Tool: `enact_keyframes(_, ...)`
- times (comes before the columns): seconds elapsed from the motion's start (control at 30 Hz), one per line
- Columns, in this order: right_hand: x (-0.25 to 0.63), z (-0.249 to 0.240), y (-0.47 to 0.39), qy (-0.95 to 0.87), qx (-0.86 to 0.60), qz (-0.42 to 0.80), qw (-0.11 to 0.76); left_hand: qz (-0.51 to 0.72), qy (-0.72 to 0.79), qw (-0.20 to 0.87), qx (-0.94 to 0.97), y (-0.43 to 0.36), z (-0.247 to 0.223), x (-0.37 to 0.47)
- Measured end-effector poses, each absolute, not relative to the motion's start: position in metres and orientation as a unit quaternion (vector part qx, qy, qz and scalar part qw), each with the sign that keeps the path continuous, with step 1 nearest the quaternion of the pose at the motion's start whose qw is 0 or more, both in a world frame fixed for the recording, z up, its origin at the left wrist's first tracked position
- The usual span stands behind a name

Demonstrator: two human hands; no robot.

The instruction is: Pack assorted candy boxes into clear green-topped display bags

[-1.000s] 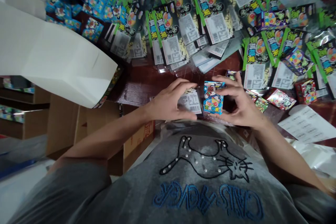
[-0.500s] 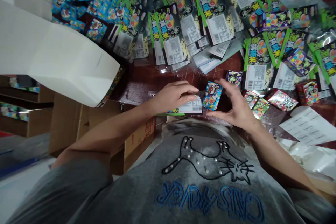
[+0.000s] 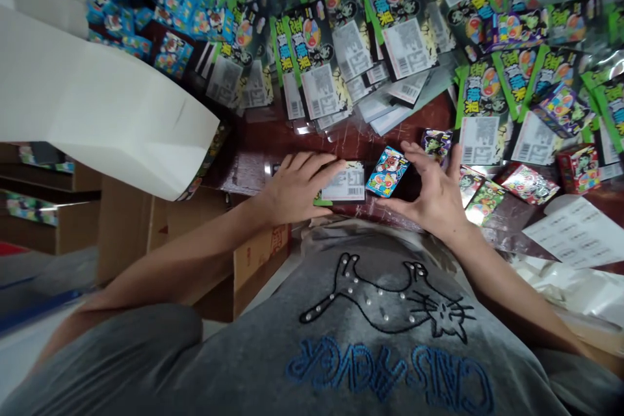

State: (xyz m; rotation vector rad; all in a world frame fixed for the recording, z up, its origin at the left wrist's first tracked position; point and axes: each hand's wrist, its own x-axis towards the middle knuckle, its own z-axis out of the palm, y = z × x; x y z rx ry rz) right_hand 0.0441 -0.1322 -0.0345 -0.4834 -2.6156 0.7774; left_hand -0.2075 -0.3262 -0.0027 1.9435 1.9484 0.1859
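Observation:
My left hand (image 3: pixel 305 185) lies palm down, fingers stretched out, on a flat packet (image 3: pixel 344 182) with a white barcode label and a green edge. The hand covers much of the packet. Just right of it, a small blue candy box (image 3: pixel 387 172) with cartoon prints is held at its two ends by the thumb and index finger of my right hand (image 3: pixel 431 192). The other fingers of that hand stick up, away from the box. Behind them sits a purple box (image 3: pixel 436 143), partly hidden.
Several black-and-green packets (image 3: pixel 312 58) overlap across the back of the dark red table (image 3: pixel 253 143). Blue boxes (image 3: pixel 173 55) pile up at the back left, beside a white carton flap (image 3: pixel 107 117). Red boxes (image 3: pixel 529 182) and a sticker sheet (image 3: pixel 580 231) lie right.
My left hand has moved left and flattened onto the packet. The packet and the blue candy box have shifted a little to the left, and the box is tilted more. My right hand's fingers have spread.

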Motion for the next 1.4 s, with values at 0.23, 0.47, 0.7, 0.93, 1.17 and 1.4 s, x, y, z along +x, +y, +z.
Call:
enact_keyframes(0.23, 0.048, -0.033, -0.136, -0.936, -0.218, 0.218, 0.168, 0.127, 0.714, 0.152, 0.672, -0.331, -0.014, -0.217)
enact_keyframes(0.47, 0.056, -0.024, -0.135, -0.944, -0.170, 0.225, 0.172, 0.165, 0.679, 0.124, 0.704, -0.325, -0.010, -0.218)
enact_keyframes(0.7, 0.054, -0.028, -0.140, -0.955, -0.140, 0.204, 0.163, 0.166, 0.649, 0.136, 0.730, -0.303, -0.015, -0.202)
enact_keyframes(0.93, 0.050, -0.027, -0.141, -0.955, -0.171, 0.183, 0.159, 0.152, 0.698, 0.150, 0.684, -0.294, -0.014, -0.204)
enact_keyframes(1.17, 0.065, -0.010, -0.065, -0.965, -0.154, 0.195, 0.079, 0.105, 0.721, 0.170, 0.664, -0.294, -0.019, -0.197)
enact_keyframes(1.4, 0.055, 0.000, -0.072, -0.950, 0.009, 0.311, 0.036, 0.158, 0.697, 0.175, 0.677, -0.294, -0.013, -0.195)
